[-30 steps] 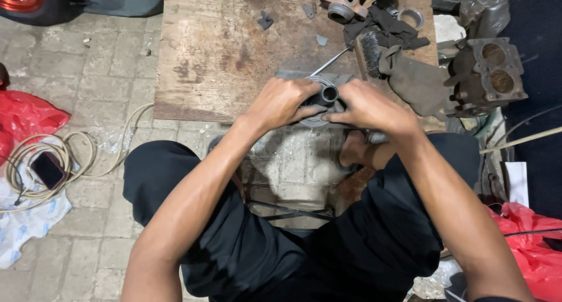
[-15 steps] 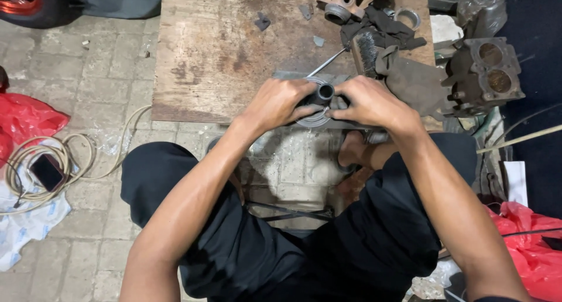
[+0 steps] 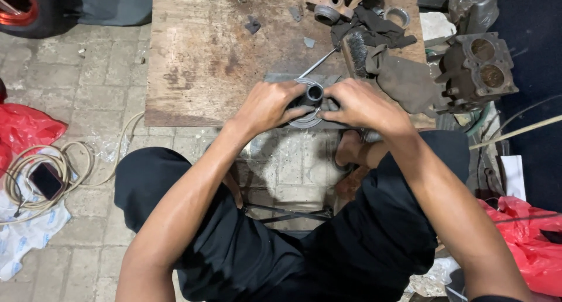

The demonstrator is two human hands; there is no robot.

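Your left hand [image 3: 270, 106] and right hand [image 3: 362, 106] both close around the short dark metal tube [image 3: 314, 93] standing on a grey disc [image 3: 307, 119] at the worn wooden board's [image 3: 205, 56] near edge.

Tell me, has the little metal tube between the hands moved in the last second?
No. The tube sits at the same spot near the board's front edge, gripped by the left hand and right hand as before.
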